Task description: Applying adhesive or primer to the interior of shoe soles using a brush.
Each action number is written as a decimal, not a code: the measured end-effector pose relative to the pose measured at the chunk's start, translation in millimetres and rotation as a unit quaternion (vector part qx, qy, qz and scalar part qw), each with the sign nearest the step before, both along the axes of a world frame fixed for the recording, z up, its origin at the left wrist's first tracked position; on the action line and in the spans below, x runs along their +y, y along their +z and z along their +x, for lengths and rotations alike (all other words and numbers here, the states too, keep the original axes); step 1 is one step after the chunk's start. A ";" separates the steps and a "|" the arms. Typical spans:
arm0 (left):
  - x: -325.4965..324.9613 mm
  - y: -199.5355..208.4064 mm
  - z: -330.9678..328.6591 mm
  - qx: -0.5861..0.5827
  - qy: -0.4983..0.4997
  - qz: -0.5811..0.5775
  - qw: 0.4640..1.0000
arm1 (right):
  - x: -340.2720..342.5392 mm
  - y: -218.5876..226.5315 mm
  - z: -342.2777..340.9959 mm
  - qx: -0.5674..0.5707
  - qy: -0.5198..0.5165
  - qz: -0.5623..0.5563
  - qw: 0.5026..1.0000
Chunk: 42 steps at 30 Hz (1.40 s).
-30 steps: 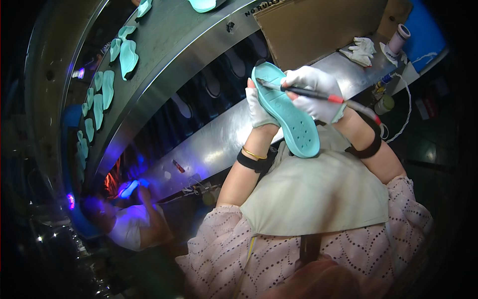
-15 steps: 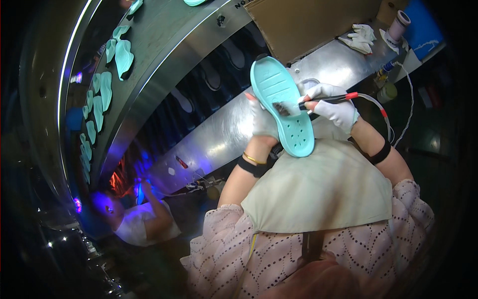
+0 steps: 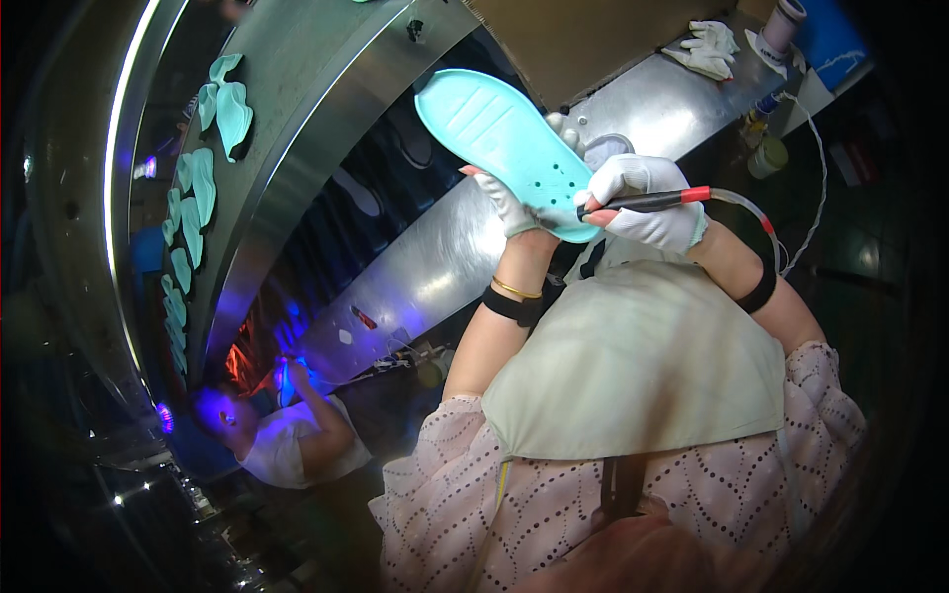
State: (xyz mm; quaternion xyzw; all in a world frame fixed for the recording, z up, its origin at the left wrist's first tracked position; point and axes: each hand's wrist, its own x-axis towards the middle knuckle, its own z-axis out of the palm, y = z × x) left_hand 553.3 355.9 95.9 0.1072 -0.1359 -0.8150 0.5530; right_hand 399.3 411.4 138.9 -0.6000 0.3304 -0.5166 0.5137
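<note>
A turquoise shoe sole (image 3: 499, 128) lies tilted across my left hand (image 3: 505, 205), which grips it from beneath near the heel. That hand wears a white glove with a bare thumb tip, and some gloved fingers curl past the sole's far edge. My right hand (image 3: 660, 225), also in a white glove with bare fingertips, is closed round the dark handle of a brush (image 3: 643, 202). Its bristles are blurred and meet the perforated heel end of the sole. A thin tube with red bands (image 3: 732, 198) runs from the handle's rear to the right.
A metal ledge (image 3: 435, 257) runs in front of me. Beyond it, a curved conveyor (image 3: 287, 79) carries several turquoise pieces (image 3: 234, 119). White gloves (image 3: 707, 49) lie at the far right near a cardboard sheet (image 3: 583, 44). Another person (image 3: 301, 440) works at the left under purple light.
The sole has swung so its toe end points further left. The brush has gone from the sole's middle to its heel end. Both hands keep their hold.
</note>
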 end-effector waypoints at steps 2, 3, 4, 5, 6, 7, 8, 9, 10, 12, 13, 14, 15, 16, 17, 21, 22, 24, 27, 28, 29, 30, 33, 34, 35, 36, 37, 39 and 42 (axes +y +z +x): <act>-2.7 0.5 2.4 0.108 -0.036 -0.021 0.993 | 2.0 10.9 -2.6 0.018 0.052 0.083 0.995; -0.8 6.6 2.4 0.112 -0.034 -0.011 0.993 | 1.6 11.5 -1.8 -0.044 0.040 0.137 0.989; -1.4 6.8 4.2 0.111 -0.034 -0.009 0.993 | 2.3 16.5 -0.5 -0.081 0.005 0.153 0.985; -3.2 6.5 5.0 0.076 -0.016 -0.018 0.997 | 0.4 14.7 0.5 -0.046 -0.026 0.115 0.992; -5.5 6.3 6.2 0.040 0.003 -0.026 0.999 | -2.4 11.4 1.3 -0.011 -0.058 0.077 0.995; -8.9 6.7 8.2 0.022 -0.005 -0.052 0.998 | -3.0 7.8 1.6 -0.011 -0.057 0.078 0.995; -12.1 7.6 10.8 0.023 -0.003 -0.053 0.998 | -3.9 4.8 0.8 0.027 -0.024 0.021 0.999; -14.6 8.7 13.9 0.053 -0.048 -0.079 0.994 | -4.1 4.2 0.9 0.064 0.010 -0.036 0.997; -16.1 9.7 17.2 0.083 -0.093 -0.105 0.987 | -3.9 7.3 1.1 0.065 0.013 -0.037 0.997; -18.9 12.6 20.0 0.045 -0.110 -0.108 0.987 | -3.4 20.0 -0.2 0.116 0.035 0.101 0.987; -20.1 14.1 21.3 0.007 -0.126 -0.112 0.986 | -5.7 20.1 -4.9 0.053 0.060 0.222 0.972; -21.4 13.5 23.2 -0.033 -0.138 -0.118 0.983 | -7.2 16.2 -8.6 0.018 0.058 0.241 0.969; -24.1 13.8 24.6 -0.059 -0.149 -0.133 0.978 | -8.3 14.1 -8.6 -0.002 0.057 0.202 0.978; -25.2 14.6 26.8 -0.058 -0.148 -0.133 0.978 | -9.3 12.3 -8.3 -0.023 0.056 0.163 0.985; -25.0 21.2 28.6 -0.092 -0.160 -0.150 0.971 | -10.5 9.7 -6.7 0.006 0.070 0.111 0.991; -30.6 28.0 36.2 -0.170 -0.210 -0.173 0.947 | -14.2 12.3 -9.3 0.128 0.158 0.014 0.979; -31.9 31.0 38.1 -0.255 -0.210 -0.178 0.927 | -15.6 12.2 -9.6 0.125 0.178 0.029 0.976; -35.0 27.7 43.4 -0.249 -0.218 -0.164 0.929 | -19.7 14.5 -9.3 0.107 0.203 0.054 0.972; -38.7 25.3 45.4 -0.304 -0.216 -0.112 0.921 | -22.2 23.0 -10.0 0.088 0.207 0.043 0.973; -39.4 25.2 45.3 -0.303 -0.215 -0.113 0.922 | -22.7 25.2 -9.7 0.087 0.188 0.007 0.978; -38.8 31.9 42.4 -0.344 -0.209 -0.099 0.910 | -23.3 23.1 -7.8 0.122 0.137 -0.031 0.983; -38.5 35.5 40.7 -0.385 -0.203 -0.084 0.896 | -22.7 22.2 -6.3 0.122 0.136 -0.030 0.983; -44.4 25.4 43.4 -0.383 -0.227 -0.074 0.892 | -20.5 13.5 -1.7 0.164 0.162 -0.038 0.972; -45.1 22.8 43.6 -0.392 -0.238 -0.072 0.885 | -21.0 15.2 -3.1 0.164 0.163 -0.039 0.972; -43.2 24.2 38.1 -0.427 -0.222 -0.055 0.875 | -21.3 18.6 -5.6 0.162 0.167 -0.012 0.973; -43.7 23.6 36.4 -0.427 -0.223 -0.056 0.874 | -22.1 20.4 -7.1 0.160 0.170 0.015 0.972; -44.7 23.1 35.0 -0.423 -0.223 -0.033 0.878 | -24.7 17.4 -6.9 0.136 0.147 -0.024 0.979; -44.8 23.5 35.8 -0.420 -0.223 -0.010 0.879 | -25.2 16.3 -6.0 0.146 0.117 -0.047 0.981; -47.6 21.8 39.6 -0.447 -0.222 -0.026 0.866 | -24.2 12.9 -11.6 0.151 0.146 -0.026 0.977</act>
